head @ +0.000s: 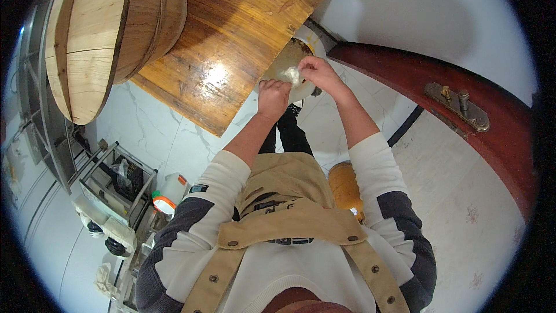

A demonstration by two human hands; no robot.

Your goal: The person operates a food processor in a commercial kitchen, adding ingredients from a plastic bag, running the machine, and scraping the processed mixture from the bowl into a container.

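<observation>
A pale round bucket (312, 37) stands on the floor beside the wooden table. Its inside looks murky beige, with dark bits and yellow smears near the far rim and a bright glare in the middle. My left hand (274, 98) is over the near left part of the bucket, fingers curled downward. Across from it, my right hand (320, 74) is above the right rim with its thumb and fingertips drawn together. Whether either hand pinches something thin is too unclear to tell.
A large wooden tub (150, 21) rests tilted on the glossy wooden table (243, 17). To the right is a dark red door (491, 91) with a metal handle. A metal rack (134, 200) and a white plastic jug (174, 187) are at lower left. An orange-brown container (343, 182) stands near my legs.
</observation>
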